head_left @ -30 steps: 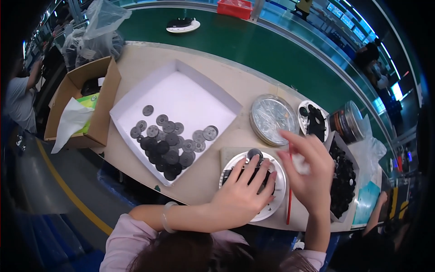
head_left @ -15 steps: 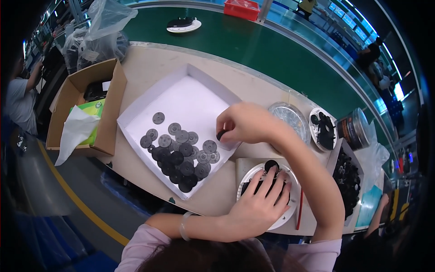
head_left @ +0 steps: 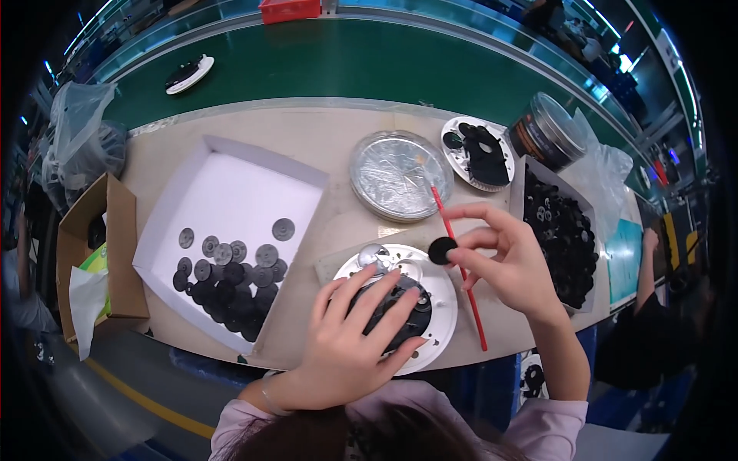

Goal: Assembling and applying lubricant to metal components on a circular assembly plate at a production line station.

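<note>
Nearest the person, the left hand (head_left: 350, 349) lies spread flat, its grip released, with fingers resting on the dark parts heaped in a round white plate (head_left: 440, 311) at the front edge of the beige surface (head_left: 330, 142). Just to the right, the right hand (head_left: 511, 265) hovers above the plate's rim, its grip clenched on a small black disc (head_left: 442, 250) pinched between thumb and fingertips, while a thin red stick (head_left: 460, 270) runs slantwise through the same hand, down past the plate. Left of the plate sits a shallow white box (head_left: 231, 192) with a cluster of grey and black discs (head_left: 227, 280) gathered in its near corner. To the right of the right hand stands a tray of black parts (head_left: 565, 238). Farther back, a round clear-lidded dish (head_left: 400, 175) lies beside a smaller white plate (head_left: 478, 146) holding black pieces, and a dark cylindrical canister (head_left: 550, 131) stands near it. At the far left sits an open cardboard box (head_left: 96, 246), and beyond the surface runs a green conveyor belt (head_left: 369, 61).
</note>
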A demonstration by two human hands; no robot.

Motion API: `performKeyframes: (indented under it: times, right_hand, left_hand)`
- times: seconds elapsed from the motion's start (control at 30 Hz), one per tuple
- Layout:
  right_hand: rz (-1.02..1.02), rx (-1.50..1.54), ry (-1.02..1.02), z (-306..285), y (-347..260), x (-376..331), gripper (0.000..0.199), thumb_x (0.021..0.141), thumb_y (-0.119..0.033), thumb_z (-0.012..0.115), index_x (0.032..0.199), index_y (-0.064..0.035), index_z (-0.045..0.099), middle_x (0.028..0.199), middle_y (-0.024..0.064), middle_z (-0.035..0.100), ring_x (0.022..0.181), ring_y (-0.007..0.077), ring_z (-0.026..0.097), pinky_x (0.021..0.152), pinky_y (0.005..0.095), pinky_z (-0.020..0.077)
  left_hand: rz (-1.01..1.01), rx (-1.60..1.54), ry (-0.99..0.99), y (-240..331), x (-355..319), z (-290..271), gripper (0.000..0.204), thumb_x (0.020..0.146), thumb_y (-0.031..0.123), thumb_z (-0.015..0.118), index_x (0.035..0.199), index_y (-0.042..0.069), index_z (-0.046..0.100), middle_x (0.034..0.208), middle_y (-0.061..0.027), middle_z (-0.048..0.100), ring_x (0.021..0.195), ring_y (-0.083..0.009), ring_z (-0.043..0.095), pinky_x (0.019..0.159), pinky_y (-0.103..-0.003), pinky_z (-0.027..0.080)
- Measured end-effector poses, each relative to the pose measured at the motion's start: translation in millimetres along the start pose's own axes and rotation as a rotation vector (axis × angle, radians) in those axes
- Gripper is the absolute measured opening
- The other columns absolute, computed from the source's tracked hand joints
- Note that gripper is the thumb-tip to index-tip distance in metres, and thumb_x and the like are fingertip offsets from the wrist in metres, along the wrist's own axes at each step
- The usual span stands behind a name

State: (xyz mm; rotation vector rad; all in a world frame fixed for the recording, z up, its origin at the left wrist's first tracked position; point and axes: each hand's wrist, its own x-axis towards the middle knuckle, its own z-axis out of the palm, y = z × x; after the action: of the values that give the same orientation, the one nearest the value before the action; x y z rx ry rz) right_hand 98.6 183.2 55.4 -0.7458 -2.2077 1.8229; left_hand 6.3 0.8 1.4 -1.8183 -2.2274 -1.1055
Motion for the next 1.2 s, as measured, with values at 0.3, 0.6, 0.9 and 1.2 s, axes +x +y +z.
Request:
performKeyframes:
  times: [0.3,0.6,0.9,1.2]
  right_hand:
    - [0.284,0.007,-0.272,-1,8,28,0.014,0.077,-0.011,0.069,0.080,0.0012,0.064,0.070,0.0023,0.061,0.061,0.0068,0.057,0.050,0.0169,0.0390]
    - [0.230,-0.195,-0.209,12,16,30,0.016,0.080,-0.014,0.068,0.077,-0.0002,0.061,0.069,-0.0003,0.059,0.061,0.0027,0.051,0.054,0.0177,0.0395]
    - [0.161,-0.195,-0.116,17,17,16,0.018,0.080,-0.017,0.067,0.076,-0.0018,0.058,0.067,-0.0027,0.056,0.060,0.0016,0.045,0.052,0.0177,0.0364]
    - [0.169,-0.321,-0.144,14,10,17,0.019,0.080,-0.016,0.067,0.071,-0.0018,0.058,0.063,-0.0039,0.054,0.057,0.0011,0.044,0.051,0.0180,0.0353]
  left_hand:
    - [-0.023,-0.141,0.098,2,2,4,0.058,0.068,0.030,0.075,0.113,0.001,0.052,0.115,-0.0169,0.050,0.107,-0.0344,0.048,0.086,-0.043,0.040]
    - [0.004,0.029,-0.062,0,4,-6,0.055,0.070,0.030,0.070,0.115,0.004,0.055,0.121,-0.0114,0.051,0.106,-0.0320,0.047,0.084,-0.041,0.040]
    - [0.034,0.103,-0.102,0,7,-8,0.052,0.071,0.031,0.068,0.115,0.006,0.056,0.123,-0.0085,0.052,0.108,-0.0306,0.046,0.084,-0.038,0.039]
    - [0.021,0.129,-0.158,5,12,-14,0.056,0.066,0.028,0.072,0.116,0.008,0.058,0.120,-0.0074,0.054,0.106,-0.0312,0.047,0.086,-0.039,0.040]
